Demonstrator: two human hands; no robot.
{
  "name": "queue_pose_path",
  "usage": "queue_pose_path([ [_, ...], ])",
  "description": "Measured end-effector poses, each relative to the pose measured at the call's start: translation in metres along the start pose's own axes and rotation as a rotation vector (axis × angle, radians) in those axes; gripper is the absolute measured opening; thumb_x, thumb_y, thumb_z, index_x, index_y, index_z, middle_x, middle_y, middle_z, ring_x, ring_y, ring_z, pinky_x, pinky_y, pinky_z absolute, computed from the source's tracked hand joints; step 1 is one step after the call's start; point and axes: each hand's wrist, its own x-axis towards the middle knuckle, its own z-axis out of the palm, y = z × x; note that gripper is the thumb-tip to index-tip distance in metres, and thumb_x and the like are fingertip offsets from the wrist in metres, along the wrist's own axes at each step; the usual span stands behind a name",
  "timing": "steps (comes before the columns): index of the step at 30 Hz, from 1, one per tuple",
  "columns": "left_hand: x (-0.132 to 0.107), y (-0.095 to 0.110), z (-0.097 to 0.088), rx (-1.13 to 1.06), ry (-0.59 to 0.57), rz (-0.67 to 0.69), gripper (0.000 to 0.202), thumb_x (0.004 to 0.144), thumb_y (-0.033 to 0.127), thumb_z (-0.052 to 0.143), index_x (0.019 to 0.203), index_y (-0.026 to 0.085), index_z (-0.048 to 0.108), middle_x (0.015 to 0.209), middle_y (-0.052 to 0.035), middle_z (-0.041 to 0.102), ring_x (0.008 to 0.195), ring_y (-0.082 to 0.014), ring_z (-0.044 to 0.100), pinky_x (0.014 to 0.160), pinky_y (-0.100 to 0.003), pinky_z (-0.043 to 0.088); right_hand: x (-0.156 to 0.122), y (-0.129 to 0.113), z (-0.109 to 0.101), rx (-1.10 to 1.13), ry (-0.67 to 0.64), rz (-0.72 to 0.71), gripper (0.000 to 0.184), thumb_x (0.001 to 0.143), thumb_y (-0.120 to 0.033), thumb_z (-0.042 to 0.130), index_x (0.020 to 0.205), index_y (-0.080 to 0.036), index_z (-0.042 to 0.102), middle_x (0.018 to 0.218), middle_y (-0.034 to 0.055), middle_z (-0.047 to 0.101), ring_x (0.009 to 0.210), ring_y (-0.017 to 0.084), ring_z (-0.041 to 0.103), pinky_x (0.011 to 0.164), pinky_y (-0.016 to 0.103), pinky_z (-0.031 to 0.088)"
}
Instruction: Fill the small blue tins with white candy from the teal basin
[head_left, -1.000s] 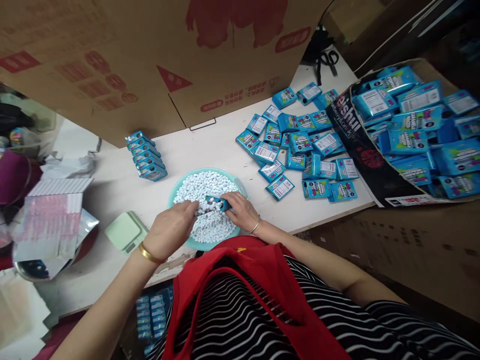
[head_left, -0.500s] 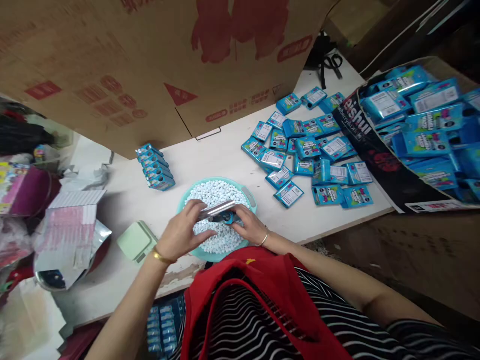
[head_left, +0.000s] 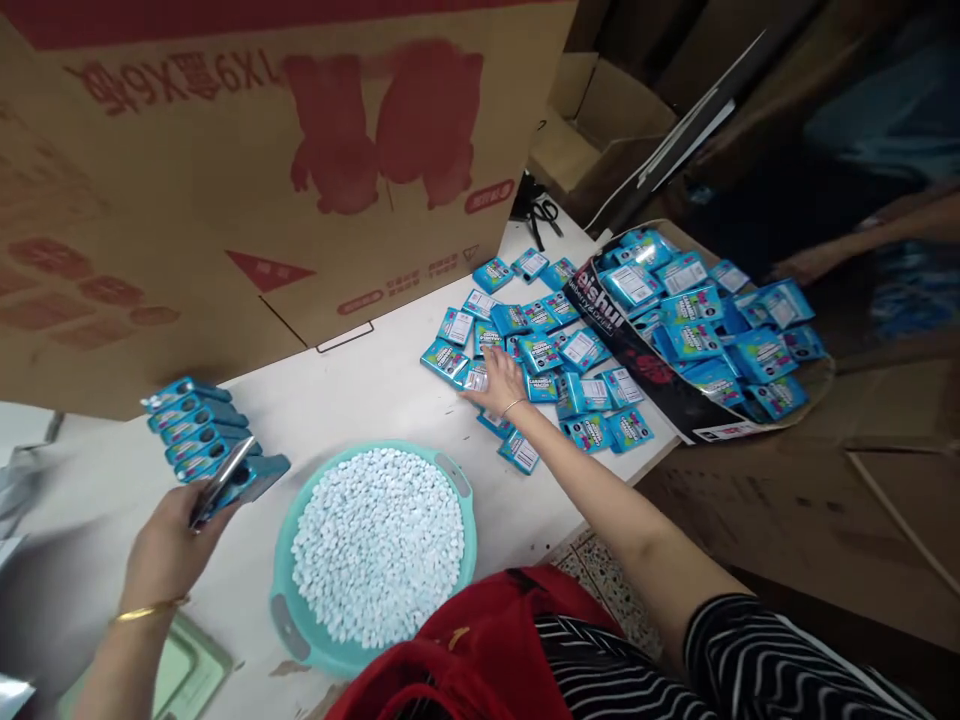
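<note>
Both hands (head_left: 501,385) have moved from the tub (head_left: 330,652) to blue boxes (head_left: 444,362)

The near right rim of the teal basin (head_left: 283,555) was hidden behind the wearer's red apron (head_left: 480,625). Left of the basin, the left hand (head_left: 169,540) covered one end of a blurred silver tool (head_left: 225,477), which hid part of a blue box (head_left: 264,477). Nearer me, the left forearm (head_left: 124,665) blocked some of a pale green scale (head_left: 199,665), cut off below. Right of the basin, the right hand (head_left: 501,385) mostly covered a small pack (head_left: 475,379); its grip I couldn't judge. Far right of the basin, another person (head_left: 885,125) was dim, blurred and cropped.
</note>
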Motion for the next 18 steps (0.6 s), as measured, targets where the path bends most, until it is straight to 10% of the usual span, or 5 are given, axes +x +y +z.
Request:
queue_pose_path([
  [4,0.008,-0.036,0.029,0.028,-0.084,-0.133,0.029,0.076,0.048,0.049,0.092,0.025,0.054,0.084,-0.0018,0.061,0.075,-0.0194,0.059,0.065,-0.029,0.049,0.017,0.023,0.015,-0.173,-0.239,-0.044,0.099,0.064,-0.044,0.078,0.144,-0.014,0.029,0.141,0.0209,0.042,0.133,0.038,0.033,0.109,0.055,0.023],
  [8,-0.004,-0.041,0.047,0.130,-0.018,-0.152,0.039,0.079,0.054,0.045,0.104,0.026,0.054,0.103,-0.0062,0.057,0.081,-0.0223,0.061,0.057,-0.030,0.049,0.000,0.021,0.014,0.030,-0.149,-0.091,0.085,0.068,-0.033,0.074,0.141,-0.014,0.036,0.132,0.0198,0.049,0.124,0.035,0.043,0.104,0.052,0.034],
  [13,-0.036,-0.012,0.038,0.093,0.074,-0.205,0.054,0.083,0.059,0.040,0.118,0.019,0.049,0.101,-0.0100,0.060,0.090,-0.0293,0.062,0.064,-0.039,0.054,-0.045,-0.003,-0.013,0.925,-0.123,0.108,0.086,0.066,-0.046,0.072,0.140,-0.028,0.033,0.127,0.0082,0.054,0.111,0.027,0.056,0.093,0.048,0.049],
  [18,-0.095,0.027,0.034,-0.267,-0.145,0.040,0.040,0.085,0.052,0.043,0.106,0.021,0.057,0.101,-0.0071,0.067,0.091,-0.0235,0.065,0.080,-0.035,0.053,-0.095,-0.035,-0.033,1.682,-0.328,0.432,0.068,0.071,-0.049,0.067,0.131,-0.031,0.043,0.112,0.0032,0.064,0.092,0.025,0.066,0.078,0.048,0.057],
])
